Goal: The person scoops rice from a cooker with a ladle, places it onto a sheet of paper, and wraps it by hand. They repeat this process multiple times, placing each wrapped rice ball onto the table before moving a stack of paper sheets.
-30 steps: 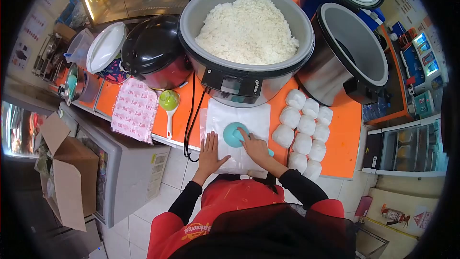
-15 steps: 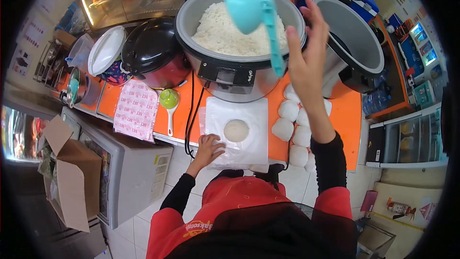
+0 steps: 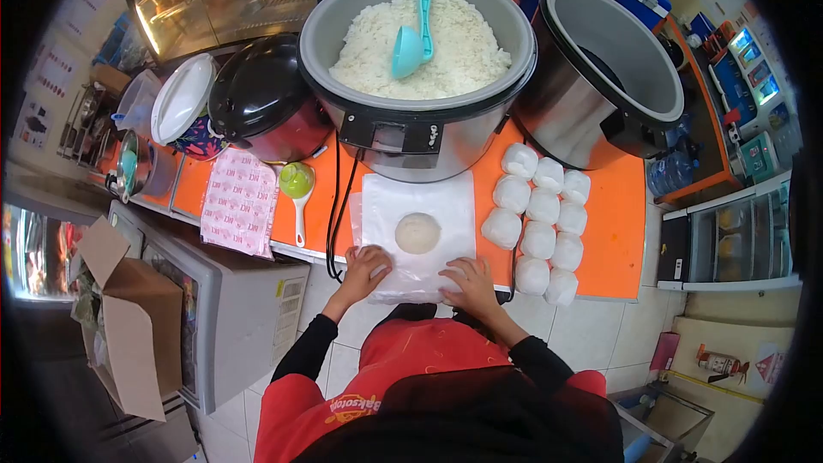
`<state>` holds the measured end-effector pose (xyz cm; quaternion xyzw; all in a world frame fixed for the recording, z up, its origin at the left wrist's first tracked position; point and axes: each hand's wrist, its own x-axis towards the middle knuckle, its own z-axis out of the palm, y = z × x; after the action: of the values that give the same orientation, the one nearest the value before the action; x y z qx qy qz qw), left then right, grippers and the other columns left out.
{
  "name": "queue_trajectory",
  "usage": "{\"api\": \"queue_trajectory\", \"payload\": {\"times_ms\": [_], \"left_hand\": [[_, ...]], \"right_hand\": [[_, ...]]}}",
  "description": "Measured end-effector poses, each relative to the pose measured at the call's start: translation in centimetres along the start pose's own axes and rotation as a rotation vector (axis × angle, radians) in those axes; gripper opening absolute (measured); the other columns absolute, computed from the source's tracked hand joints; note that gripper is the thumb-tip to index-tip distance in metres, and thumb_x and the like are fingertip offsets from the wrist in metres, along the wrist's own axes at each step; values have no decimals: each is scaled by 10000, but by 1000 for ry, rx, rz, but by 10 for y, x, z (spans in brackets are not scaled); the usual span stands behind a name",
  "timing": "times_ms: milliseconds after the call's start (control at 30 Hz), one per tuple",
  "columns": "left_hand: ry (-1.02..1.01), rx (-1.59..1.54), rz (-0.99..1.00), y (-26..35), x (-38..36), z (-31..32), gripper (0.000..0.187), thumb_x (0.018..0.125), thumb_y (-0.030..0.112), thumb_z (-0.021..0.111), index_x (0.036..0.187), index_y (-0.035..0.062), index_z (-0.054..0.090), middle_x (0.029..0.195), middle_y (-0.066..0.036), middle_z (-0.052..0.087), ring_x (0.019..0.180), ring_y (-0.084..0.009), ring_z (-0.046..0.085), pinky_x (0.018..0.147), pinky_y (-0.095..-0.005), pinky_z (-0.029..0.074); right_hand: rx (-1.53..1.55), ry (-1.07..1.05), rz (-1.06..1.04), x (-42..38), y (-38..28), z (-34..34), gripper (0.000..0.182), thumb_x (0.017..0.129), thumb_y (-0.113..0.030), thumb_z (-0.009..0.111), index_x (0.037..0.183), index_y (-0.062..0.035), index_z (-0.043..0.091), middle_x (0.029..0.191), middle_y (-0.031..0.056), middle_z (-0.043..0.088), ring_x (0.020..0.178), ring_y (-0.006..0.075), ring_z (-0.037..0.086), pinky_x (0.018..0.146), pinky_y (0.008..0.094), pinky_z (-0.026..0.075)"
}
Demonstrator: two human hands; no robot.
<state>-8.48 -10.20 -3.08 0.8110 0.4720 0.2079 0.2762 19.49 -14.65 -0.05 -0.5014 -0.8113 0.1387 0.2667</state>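
A round, flat-domed mound of rice (image 3: 417,233) lies on a stack of white wrapping paper (image 3: 454,197) at the table's front edge. My left hand (image 3: 367,271) has its fingers curled at the near left corner of the top sheet. At the near right corner, my right hand (image 3: 470,283) grips the sheet edge with bent fingers. Beyond the paper, a large rice cooker (image 3: 403,133) stands full of white rice (image 3: 467,43). A turquoise scoop (image 3: 409,51) rests on that rice, handle pointing away.
Several white wrapped rice bundles (image 3: 540,206) sit in rows on the right. Behind them stands an open second cooker (image 3: 566,103). On the left are pink printed wrappers (image 3: 238,201), a green ladle with a white handle (image 3: 297,189), a black-lidded pot (image 3: 266,94) and a black cord (image 3: 339,223).
The turquoise scoop has come down from the air onto the rice. My right hand has let it go and moved back to the paper's near right corner. My left hand stays at the paper.
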Motion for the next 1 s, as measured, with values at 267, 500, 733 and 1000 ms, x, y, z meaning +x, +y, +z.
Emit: {"api": "queue_trajectory", "payload": {"times_ms": [267, 500, 733, 1000], "left_hand": [[46, 38, 20, 0, 1, 3, 154, 742, 258, 682, 859, 170, 631, 996, 3, 536, 1023, -192, 468, 898, -437, 225], [-25, -131, -129, -16, 17, 5, 89, 752, 169, 673, 828, 135, 643, 924, 18, 579, 1000, -182, 476, 890, -387, 235], [-78, -197, -317, -13, 17, 4, 138, 786, 177, 640, 903, 103, 630, 966, -26, 613, 989, -205, 509, 887, -357, 278], [-23, 153, 188, 18, 1, -25, 465, 771, 300, 652, 1170, 92, 536, 1081, -139, 602, 1016, -279, 565, 917, -449, 383]], "right_hand": [[112, -71, 27, -22, 37, 22, 340, 673, -235, 711, 982, -146, 602, 1031, 24, 562, 1033, 224, 496, 935, 406, 335], [132, 17, 41, -3, 14, -7, 305, 689, -192, 689, 973, -116, 608, 1004, 31, 582, 1065, 231, 497, 962, 427, 319], [56, 105, -75, -14, 34, 18, 261, 653, -96, 667, 908, -107, 617, 962, 40, 603, 1024, 239, 532, 928, 438, 356], [276, 267, 322, 23, 35, 25, 93, 812, -102, 579, 877, -35, 588, 782, 129, 625, 667, 291, 608, 589, 370, 452]]}}
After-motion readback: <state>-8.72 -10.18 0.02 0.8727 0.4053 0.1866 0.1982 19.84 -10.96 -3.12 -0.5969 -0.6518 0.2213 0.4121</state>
